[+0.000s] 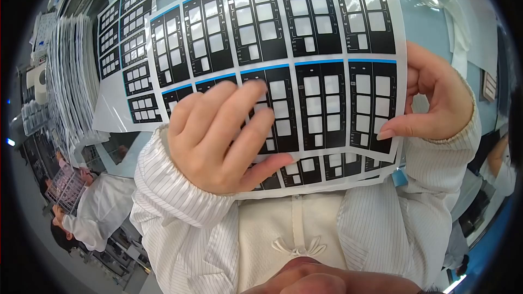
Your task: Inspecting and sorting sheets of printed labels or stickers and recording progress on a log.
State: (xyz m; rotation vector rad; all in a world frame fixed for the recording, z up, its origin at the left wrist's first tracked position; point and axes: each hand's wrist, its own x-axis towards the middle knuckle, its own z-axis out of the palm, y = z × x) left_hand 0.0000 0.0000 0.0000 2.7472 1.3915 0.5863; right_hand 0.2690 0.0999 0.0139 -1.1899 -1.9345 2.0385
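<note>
head-worn fisheye looks down closely at the printed sheet [321, 103].

White coat [180, 250] marked with thin dark stripes, loose sleeves [163, 190] at left and right of the frame, cuffs [472, 117] gathered, fingers [251, 135] left bare, cream textured top [272, 228] worn beneath at lower centre, drawstring [298, 249] tied in a bow
</note>
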